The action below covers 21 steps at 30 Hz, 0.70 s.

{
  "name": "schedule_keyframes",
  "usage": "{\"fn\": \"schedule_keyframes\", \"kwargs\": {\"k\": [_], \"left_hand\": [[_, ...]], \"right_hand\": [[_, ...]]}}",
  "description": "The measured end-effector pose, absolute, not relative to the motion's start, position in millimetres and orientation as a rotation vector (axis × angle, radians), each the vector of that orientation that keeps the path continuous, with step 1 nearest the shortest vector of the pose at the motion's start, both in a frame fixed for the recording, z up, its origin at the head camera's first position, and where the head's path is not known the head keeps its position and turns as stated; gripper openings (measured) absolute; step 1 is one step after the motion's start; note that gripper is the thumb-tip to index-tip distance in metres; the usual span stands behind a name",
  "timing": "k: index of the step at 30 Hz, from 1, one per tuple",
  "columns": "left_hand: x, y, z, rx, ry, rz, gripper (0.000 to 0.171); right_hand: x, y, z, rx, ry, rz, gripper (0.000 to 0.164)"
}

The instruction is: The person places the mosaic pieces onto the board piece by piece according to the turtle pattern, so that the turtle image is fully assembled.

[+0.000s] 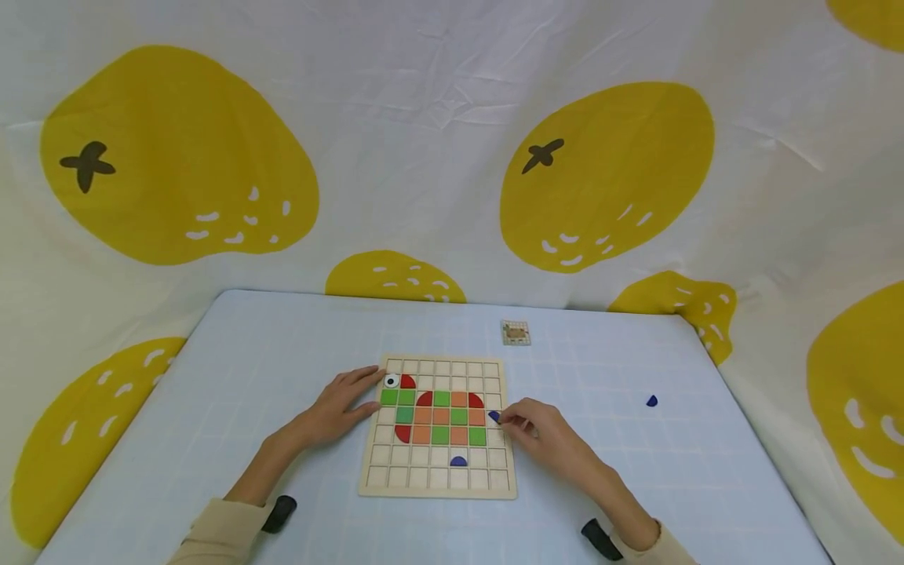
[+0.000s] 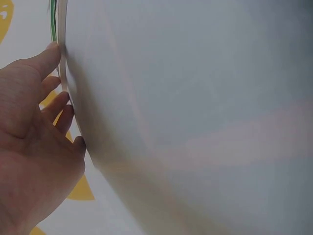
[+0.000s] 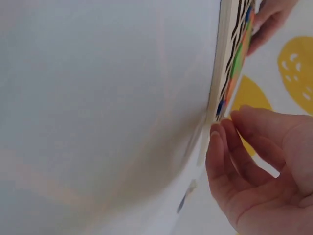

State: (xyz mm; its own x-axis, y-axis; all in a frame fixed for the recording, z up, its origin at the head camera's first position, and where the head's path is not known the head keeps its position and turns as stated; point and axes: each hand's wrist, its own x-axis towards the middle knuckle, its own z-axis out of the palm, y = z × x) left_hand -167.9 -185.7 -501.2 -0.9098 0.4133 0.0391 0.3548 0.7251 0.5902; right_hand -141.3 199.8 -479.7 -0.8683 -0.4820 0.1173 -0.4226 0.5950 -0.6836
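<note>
A wooden grid board (image 1: 438, 493) lies on the table, with coloured tiles in several of its squares. Green and orange squares, red quarter-round tiles and a white eye tile (image 1: 391, 381) sit in its upper and middle rows. My left hand (image 1: 333, 410) touches the board's left edge, its fingers loosely extended. At the right edge my right hand (image 1: 547, 433) pinches a dark blue rounded tile (image 1: 493, 417) between thumb and fingertips, over a square. Another blue half-round tile (image 1: 458, 461) lies lower on the board. In the right wrist view the fingertips (image 3: 227, 120) partly hide the pinched tile.
On the table to the far right lies a loose dark blue tile (image 1: 652, 401). A small patterned card (image 1: 515, 333) is behind the board. A white cloth with yellow fruit shapes hangs behind the pale blue table (image 1: 304, 329).
</note>
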Motion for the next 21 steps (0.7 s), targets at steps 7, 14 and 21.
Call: {"fn": "schedule_keyframes", "kwargs": {"k": [7, 14, 21], "left_hand": [[-169, -187, -501, 0.651, 2.837, 0.939, 0.058], [-169, -186, -500, 0.654, 2.832, 0.946, 0.058], [-167, -186, -500, 0.674, 2.841, 0.948, 0.058]], "right_hand": [[-147, 223, -483, -0.633, 2.845, -1.103, 0.014], [-151, 241, -483, -0.559, 2.940, -1.096, 0.015], [-158, 269, -488, -0.526, 3.013, -1.100, 0.014]]}}
